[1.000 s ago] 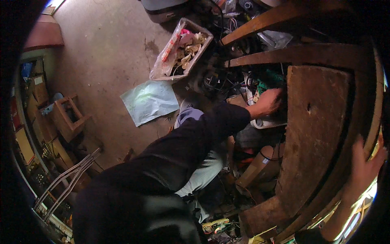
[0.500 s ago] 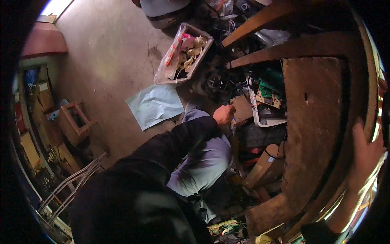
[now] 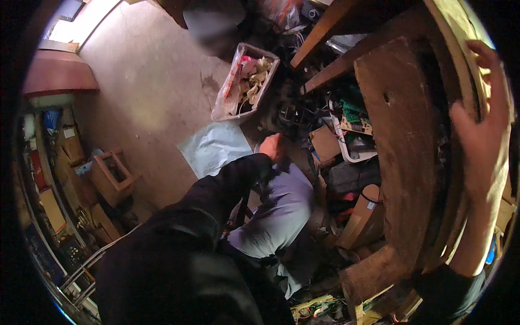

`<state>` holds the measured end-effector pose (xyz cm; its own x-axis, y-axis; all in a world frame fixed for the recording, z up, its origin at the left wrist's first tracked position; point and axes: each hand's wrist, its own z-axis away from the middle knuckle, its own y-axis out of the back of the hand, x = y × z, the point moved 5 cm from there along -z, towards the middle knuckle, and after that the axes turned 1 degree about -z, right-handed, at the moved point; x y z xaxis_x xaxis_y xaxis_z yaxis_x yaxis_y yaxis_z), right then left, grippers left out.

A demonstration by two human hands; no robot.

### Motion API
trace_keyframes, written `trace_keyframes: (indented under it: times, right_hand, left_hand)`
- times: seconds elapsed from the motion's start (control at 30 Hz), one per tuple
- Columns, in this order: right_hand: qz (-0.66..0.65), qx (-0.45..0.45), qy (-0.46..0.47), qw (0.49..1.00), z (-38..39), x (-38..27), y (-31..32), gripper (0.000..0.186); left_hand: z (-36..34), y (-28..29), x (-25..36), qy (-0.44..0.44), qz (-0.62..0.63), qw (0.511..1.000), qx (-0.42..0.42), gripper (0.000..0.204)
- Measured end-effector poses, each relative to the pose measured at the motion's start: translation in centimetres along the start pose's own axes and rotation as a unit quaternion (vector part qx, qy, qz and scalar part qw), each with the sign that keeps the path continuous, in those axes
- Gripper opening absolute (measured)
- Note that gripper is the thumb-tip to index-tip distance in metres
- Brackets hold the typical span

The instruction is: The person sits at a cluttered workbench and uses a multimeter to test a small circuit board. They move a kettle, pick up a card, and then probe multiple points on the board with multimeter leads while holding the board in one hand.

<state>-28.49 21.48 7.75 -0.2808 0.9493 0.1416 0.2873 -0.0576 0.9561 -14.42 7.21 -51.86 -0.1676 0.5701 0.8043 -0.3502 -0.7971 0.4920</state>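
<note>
My left hand, at the end of a dark sleeve, is over my bent knee in grey trousers. Its fingers are mostly hidden, so whether they hold anything does not show. Beside it lie a pale blue plastic sheet on the floor and a piece of brown cardboard. At the far right, my right hand is raised along the edge of a wooden table, thumb and fingers apart. The thumb overlaps the wood. Nothing is seen held in this hand.
A box of crumpled scraps stands on the floor. Under the wooden boards are a white tray with green circuit boards, a brown cardboard piece and dark clutter. A wooden frame and a wire rack are at left.
My left hand has drawn back from beside the cardboard toward my knee. My right hand has moved up along the table edge with its fingers spread. The whole view has shifted slightly.
</note>
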Motion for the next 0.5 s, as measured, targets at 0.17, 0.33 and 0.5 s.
trace_keyframes:
  times: [0.17,0.33,0.5]
  right_hand:
    - [-0.012,0.041,0.067,0.997,0.6,1.2,-0.6,0.064]
    - [-0.038,0.054,0.026,0.997,0.8,0.1,-1.0,0.058]
    - [0.008,0.070,0.009,0.997,0.8,0.1,-1.1,0.061]
  left_hand:
    - [6.0,4.3,-3.9,0.078,-0.049,0.986,0.141,0.033]
    - [13.8,8.6,-3.8,0.058,-0.037,0.990,0.121,0.037]
    - [20.9,11.7,-0.2,-0.035,0.016,0.994,0.107,0.035]
